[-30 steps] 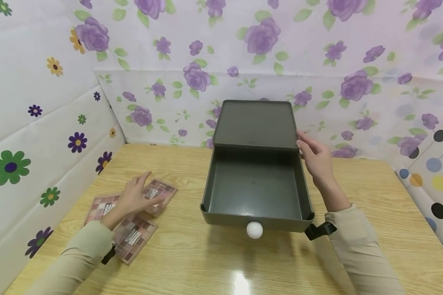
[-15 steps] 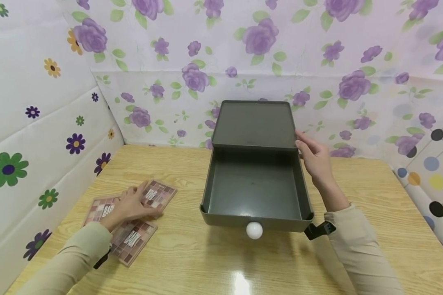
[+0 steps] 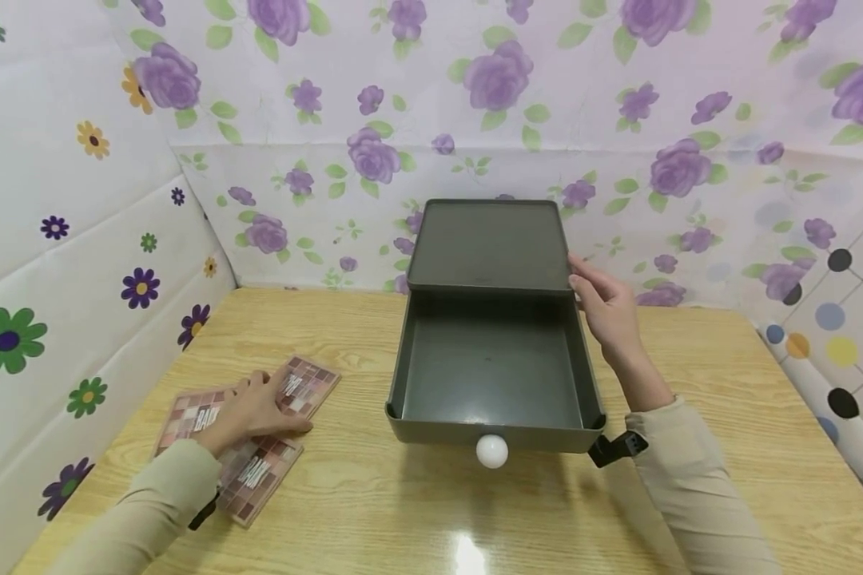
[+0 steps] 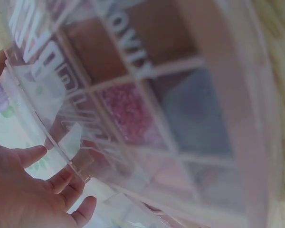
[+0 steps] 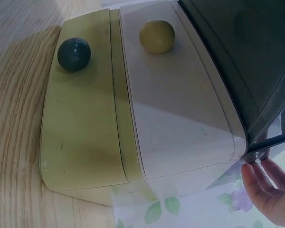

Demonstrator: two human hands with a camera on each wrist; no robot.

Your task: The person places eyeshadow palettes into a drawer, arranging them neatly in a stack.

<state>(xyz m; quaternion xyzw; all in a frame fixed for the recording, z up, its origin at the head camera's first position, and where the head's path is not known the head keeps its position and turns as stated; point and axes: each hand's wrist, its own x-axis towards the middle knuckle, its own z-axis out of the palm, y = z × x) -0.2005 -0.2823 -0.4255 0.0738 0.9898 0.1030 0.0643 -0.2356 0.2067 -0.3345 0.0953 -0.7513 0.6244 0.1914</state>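
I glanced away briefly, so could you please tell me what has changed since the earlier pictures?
The left hand has lowered toward the farthest palette, its thumb now by that palette's near end; whether it grips is unclear. The right hand stays at the edge of the gray top, the gray drawer remains open, and no palette has visibly moved.

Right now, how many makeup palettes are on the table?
3 visible, around the left hand: a far palette, a left palette and a near palette, all partly covered by the hand or sleeve. Others could be hidden beneath.
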